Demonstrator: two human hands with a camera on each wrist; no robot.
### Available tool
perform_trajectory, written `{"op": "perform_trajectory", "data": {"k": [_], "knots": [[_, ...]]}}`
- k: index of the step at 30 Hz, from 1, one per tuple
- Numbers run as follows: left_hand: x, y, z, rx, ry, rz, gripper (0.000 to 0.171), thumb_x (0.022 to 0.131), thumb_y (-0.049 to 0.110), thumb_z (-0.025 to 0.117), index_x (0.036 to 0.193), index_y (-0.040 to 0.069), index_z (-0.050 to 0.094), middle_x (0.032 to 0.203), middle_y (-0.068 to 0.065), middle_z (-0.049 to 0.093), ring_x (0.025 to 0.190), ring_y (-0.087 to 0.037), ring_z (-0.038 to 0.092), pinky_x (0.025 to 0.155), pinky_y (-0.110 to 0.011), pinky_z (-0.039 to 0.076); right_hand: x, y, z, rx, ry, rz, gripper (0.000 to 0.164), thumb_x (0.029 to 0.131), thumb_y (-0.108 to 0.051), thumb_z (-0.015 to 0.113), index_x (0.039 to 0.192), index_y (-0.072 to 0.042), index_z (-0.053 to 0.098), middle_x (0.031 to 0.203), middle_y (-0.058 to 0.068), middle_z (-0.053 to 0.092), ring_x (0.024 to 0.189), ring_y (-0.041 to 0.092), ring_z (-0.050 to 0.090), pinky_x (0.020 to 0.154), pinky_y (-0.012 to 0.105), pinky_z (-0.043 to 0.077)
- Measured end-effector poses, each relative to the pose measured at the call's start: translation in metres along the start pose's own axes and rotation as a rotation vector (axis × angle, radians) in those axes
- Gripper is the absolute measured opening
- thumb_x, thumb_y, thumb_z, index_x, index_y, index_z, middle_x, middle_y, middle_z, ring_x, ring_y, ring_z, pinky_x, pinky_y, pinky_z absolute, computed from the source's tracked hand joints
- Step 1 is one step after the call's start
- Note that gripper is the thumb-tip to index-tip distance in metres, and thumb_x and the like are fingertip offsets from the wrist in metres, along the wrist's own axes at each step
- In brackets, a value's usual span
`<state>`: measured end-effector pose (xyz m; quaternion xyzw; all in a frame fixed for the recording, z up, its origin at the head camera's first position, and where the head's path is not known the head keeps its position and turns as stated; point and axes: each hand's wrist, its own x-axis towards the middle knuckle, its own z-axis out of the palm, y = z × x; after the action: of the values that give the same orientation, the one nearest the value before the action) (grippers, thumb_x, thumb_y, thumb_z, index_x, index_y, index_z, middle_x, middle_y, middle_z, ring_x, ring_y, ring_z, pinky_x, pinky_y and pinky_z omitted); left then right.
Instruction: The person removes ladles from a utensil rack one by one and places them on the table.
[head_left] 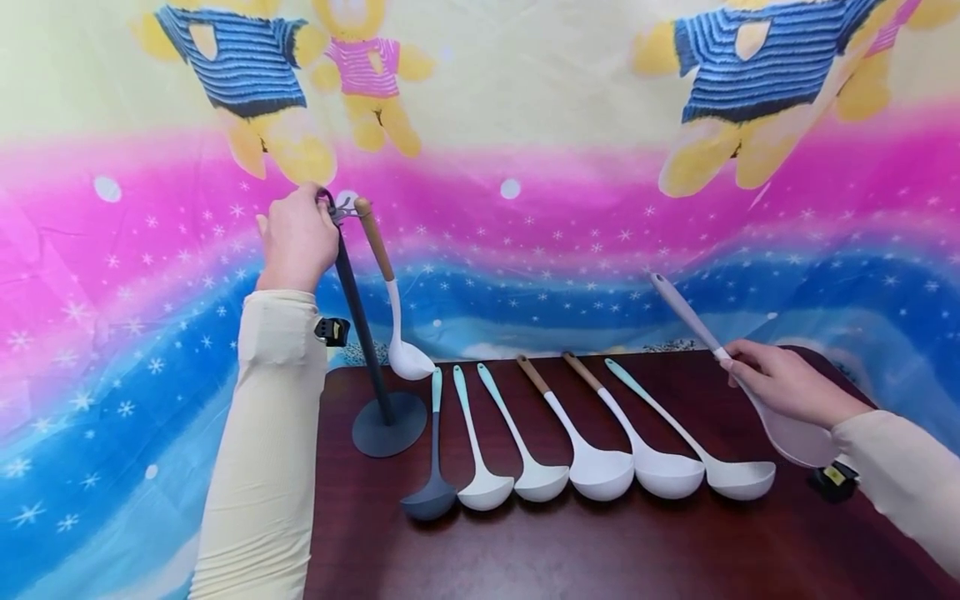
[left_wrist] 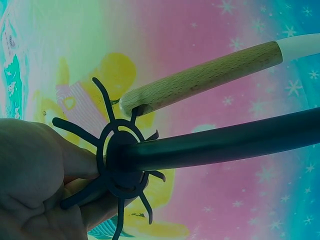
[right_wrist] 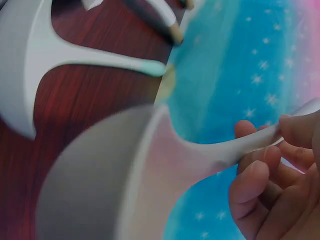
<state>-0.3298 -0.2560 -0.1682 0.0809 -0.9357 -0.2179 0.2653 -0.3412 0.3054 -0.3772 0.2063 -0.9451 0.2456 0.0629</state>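
My left hand [head_left: 298, 237] grips the top of a dark utensil stand [head_left: 356, 312], whose ring of hooks [left_wrist: 102, 150] fans out beside the fingers in the left wrist view. From one hook hangs a white ladle with a wooden handle [head_left: 377, 242], its bowl down near the tabletop. Over the right side of the table, my right hand [head_left: 795, 379] pinches a pale ladle [head_left: 686, 312] by its shaft. That ladle's handle points up and left, its bowl [right_wrist: 165, 170] down and right. The bowl is partly hidden by the hand in the head view.
Several ladles lie in a row on the dark red table [head_left: 525, 558]: a grey one [head_left: 431, 500], white ones with mint handles [head_left: 486, 492], and larger ones with brown handles [head_left: 600, 475]. A patterned cloth [head_left: 510, 250] hangs behind. The stand's round base [head_left: 408, 437] rests at the table's left.
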Motion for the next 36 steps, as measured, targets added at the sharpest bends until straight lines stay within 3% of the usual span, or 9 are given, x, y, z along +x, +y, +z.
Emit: {"op": "perform_trajectory", "data": {"k": [8,16,21,27,36], "knots": [[0.0,0.001,-0.003,-0.001,0.01,0.014,0.04,0.108,0.017,0.032,0.14,0.004,0.052,0.118,-0.024,0.065,0.116,-0.042,0.054,0.115,-0.057,0.019,0.002,0.028,0.0,-0.052,-0.134,0.074,0.026,0.108,-0.023,0.045,0.11,-0.003,0.061,0.08,-0.002,0.059,0.06,0.011,0.047,0.058,0.03,0.038],[-0.004,0.0,-0.002,-0.009,0.0,0.017,0.04,0.109,0.017,0.033,0.143,0.004,0.049,0.118,-0.024,0.064,0.118,-0.043,0.054,0.118,-0.061,0.014,-0.002,0.058,0.02,0.127,-0.309,0.246,0.038,0.106,-0.019,0.047,0.127,0.012,0.05,0.088,0.01,0.064,0.055,0.018,0.048,0.047,0.037,0.045],[-0.006,0.001,-0.004,0.002,0.006,0.025,0.04,0.108,0.017,0.033,0.142,0.004,0.05,0.117,-0.025,0.065,0.117,-0.044,0.054,0.118,-0.062,0.012,-0.003,0.063,0.036,0.192,-0.344,0.294,0.031,0.103,-0.009,0.045,0.124,0.014,0.048,0.087,0.012,0.063,0.064,0.021,0.054,0.05,0.038,0.049],[-0.005,0.001,-0.004,0.042,0.014,0.041,0.039,0.107,0.016,0.036,0.141,0.004,0.051,0.119,-0.026,0.065,0.118,-0.046,0.054,0.119,-0.064,0.008,-0.004,0.067,0.048,0.271,-0.39,0.37,0.032,0.091,0.002,0.052,0.119,0.017,0.048,0.092,0.013,0.061,0.07,0.022,0.055,0.055,0.038,0.05],[-0.002,0.0,-0.004,0.066,0.035,0.058,0.037,0.106,0.013,0.037,0.135,0.001,0.056,0.118,-0.024,0.063,0.11,-0.042,0.054,0.106,-0.058,0.031,-0.003,0.066,0.057,0.315,-0.393,0.412,0.022,0.092,0.004,0.049,0.112,0.015,0.047,0.081,0.011,0.058,0.055,0.017,0.047,0.055,0.035,0.048]]}}
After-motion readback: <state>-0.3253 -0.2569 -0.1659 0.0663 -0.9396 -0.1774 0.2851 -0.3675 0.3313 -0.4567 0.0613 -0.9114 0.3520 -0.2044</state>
